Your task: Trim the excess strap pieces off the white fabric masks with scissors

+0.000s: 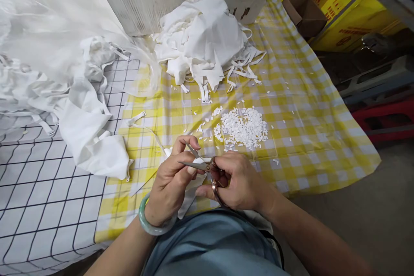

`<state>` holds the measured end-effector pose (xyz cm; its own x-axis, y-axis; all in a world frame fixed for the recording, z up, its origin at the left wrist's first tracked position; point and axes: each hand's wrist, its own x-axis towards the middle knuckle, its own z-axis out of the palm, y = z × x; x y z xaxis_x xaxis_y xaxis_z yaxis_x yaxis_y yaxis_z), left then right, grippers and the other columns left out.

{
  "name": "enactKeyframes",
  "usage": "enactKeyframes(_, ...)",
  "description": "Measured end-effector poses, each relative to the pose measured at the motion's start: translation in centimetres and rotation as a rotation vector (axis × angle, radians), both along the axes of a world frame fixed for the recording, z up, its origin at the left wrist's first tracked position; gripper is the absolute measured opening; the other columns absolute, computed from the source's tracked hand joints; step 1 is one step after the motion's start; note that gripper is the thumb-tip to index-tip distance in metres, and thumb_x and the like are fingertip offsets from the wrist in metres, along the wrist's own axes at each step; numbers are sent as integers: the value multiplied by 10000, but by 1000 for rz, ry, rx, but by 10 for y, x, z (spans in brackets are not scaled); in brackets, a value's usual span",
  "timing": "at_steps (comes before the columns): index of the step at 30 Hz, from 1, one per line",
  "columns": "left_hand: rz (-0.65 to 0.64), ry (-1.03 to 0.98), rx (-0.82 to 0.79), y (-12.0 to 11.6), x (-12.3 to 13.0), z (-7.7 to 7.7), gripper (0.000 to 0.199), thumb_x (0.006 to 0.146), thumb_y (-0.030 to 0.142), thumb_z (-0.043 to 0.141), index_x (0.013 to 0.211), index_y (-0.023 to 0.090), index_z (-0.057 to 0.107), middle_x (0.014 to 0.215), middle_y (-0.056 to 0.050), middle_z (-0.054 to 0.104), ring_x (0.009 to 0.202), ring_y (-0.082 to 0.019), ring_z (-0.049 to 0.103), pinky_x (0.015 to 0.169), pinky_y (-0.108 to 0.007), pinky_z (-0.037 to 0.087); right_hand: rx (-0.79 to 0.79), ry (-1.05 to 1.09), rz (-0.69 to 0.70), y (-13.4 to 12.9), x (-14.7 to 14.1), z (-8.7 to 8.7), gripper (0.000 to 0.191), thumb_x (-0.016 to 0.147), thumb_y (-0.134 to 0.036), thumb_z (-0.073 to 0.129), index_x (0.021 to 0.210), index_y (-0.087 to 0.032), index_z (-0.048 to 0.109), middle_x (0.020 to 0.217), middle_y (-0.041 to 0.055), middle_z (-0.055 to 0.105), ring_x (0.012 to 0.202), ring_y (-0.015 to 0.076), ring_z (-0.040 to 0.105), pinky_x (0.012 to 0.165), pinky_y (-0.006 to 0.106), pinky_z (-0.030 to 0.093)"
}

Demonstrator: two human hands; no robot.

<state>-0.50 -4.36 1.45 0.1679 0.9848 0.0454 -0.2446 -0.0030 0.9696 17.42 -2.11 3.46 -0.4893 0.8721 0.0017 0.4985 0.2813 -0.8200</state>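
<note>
My right hand (237, 179) is closed round the handles of a pair of scissors (203, 166), whose blades are spread and point left. Between the blades lies a bit of white fabric. Pinched in my left hand (173, 181), this white fabric piece (190, 196) hangs down toward my lap, and a strap trails from it to the upper left. Just beyond my hands is a heap of small white snippets (244, 127) on the yellow checked cloth (304, 138). A green bangle circles my left wrist.
A large pile of white strapped fabric pieces (207, 39) stands before a cardboard box (155, 8). More white pieces (87, 129) and clear plastic (48, 17) lie at the left. A small brown box (304, 15) and a red stool (384, 118) are at the right.
</note>
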Motion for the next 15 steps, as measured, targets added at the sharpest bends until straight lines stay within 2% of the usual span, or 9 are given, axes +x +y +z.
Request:
enactKeyframes(5, -14, 22, -19, 5, 7, -4, 231, 948, 236, 542, 788, 208, 706, 918, -90, 507, 1144, -256, 403, 893, -338, 417, -28, -86, -70, -5, 8, -6, 441, 756, -471, 737, 563, -176, 471, 506, -52, 478, 517, 78, 371, 568, 225, 295)
enactKeyframes(8, -45, 64, -27, 12, 14, -8, 230, 950, 258, 546, 772, 203, 680, 1010, -87, 500, 1133, -252, 423, 920, -345, 413, -36, -161, -147, -7, 16, -11, 459, 782, -480, 707, 546, -172, 461, 510, -40, 467, 526, 83, 359, 545, 233, 253)
enactKeyframes(11, -90, 115, -25, 22, 20, -13, 261, 955, 271, 540, 739, 192, 663, 1047, -83, 497, 1119, -242, 444, 961, -350, 400, -149, -211, -218, -7, 27, -17, 496, 795, -515, 685, 520, -173, 455, 482, -47, 410, 496, 78, 314, 504, 239, 216)
enactKeyframes(13, -103, 138, -17, 26, 23, -15, 284, 961, 272, 530, 718, 187, 651, 999, -78, 503, 1113, -236, 450, 977, -347, 392, -236, -150, -287, -5, 34, -21, 506, 781, -535, 700, 512, -175, 468, 467, -58, 376, 475, 73, 296, 470, 231, 220)
enactKeyframes(15, -95, 175, 5, 26, 26, -12, 293, 966, 265, 523, 710, 178, 638, 983, -77, 503, 1108, -228, 462, 984, -339, 393, -256, -22, -336, -3, 39, -25, 441, 767, -522, 729, 564, -174, 549, 494, -53, 434, 480, 79, 356, 467, 220, 288)
